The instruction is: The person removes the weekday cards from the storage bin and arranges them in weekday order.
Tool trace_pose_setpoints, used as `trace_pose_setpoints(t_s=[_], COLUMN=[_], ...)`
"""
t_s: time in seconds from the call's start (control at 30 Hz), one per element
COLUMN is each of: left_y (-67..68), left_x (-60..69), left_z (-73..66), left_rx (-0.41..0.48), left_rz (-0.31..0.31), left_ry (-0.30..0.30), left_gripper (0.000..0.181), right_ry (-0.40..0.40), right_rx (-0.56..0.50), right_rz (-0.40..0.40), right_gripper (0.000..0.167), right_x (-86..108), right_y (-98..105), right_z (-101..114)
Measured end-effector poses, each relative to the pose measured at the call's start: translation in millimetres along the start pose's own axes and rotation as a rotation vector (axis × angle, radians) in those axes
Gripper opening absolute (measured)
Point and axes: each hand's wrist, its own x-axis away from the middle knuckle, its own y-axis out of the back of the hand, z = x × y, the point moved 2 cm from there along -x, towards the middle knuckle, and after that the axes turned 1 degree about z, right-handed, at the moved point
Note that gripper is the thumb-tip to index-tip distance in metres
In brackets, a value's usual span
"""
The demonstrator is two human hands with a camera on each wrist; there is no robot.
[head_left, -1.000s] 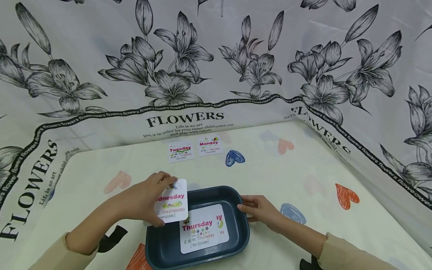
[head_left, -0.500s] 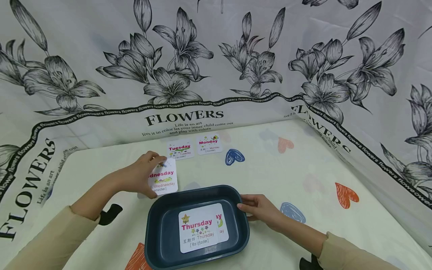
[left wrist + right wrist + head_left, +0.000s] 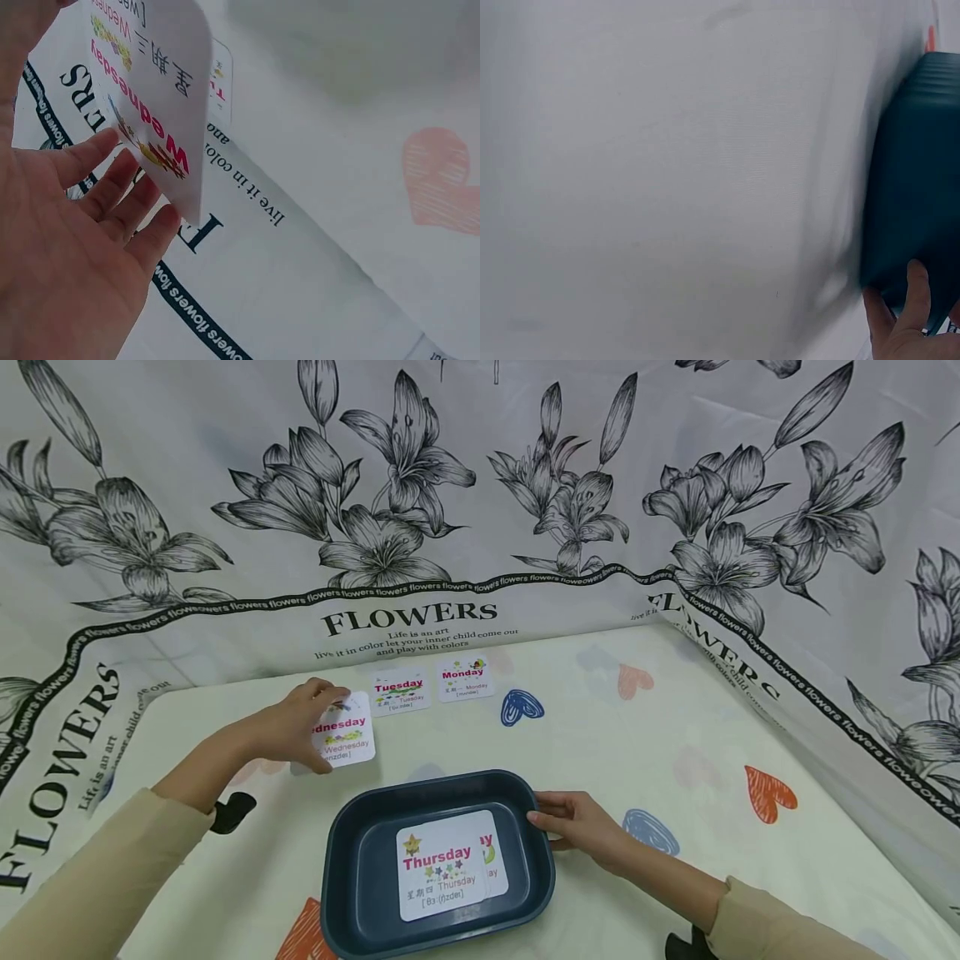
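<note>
The Wednesday card [image 3: 348, 739] has moved farther from the tray [image 3: 362, 860], pinched by the left hand [image 3: 288, 727]; the right hand [image 3: 581, 828] grips the tray; a slackening pinch could drop the card.

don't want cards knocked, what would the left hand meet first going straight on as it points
Likely the Tuesday card, just past the Wednesday card the left hand holds; height is unclear, so it might pass above.
</note>
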Motion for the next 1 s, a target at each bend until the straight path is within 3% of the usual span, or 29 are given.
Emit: trace_pose_setpoints(t_s=[0.27,0.57,0.77,1.0], left_y=[0.1,-11.2,-16.7,-13.5], left_x=[-10.5,-42.7,-57.8,-67.5], left_z=[10.9,39.7,54.8,60.2], left_rx=[-0.062,-0.005,-0.008,-0.009], left_rz=[0.030,0.107,0.104,0.106], left_ry=[0.033,0.101,0.126,0.165], left_gripper=[0.102,0.102,0.101,0.100], right_ry=[-0.019,-0.021,-0.019,-0.032], right_rx=[-0.013,-0.021,-0.015,-0.018], right_rz=[-0.016,-0.020,-0.017,-0.012], right_gripper=[0.060,0.057,0.058,0.056], right_x=[-1.6,-2.1,-2.3,-3.0], right_y=[0,1,2,0], right_z=[-3,-4,-3,-1])
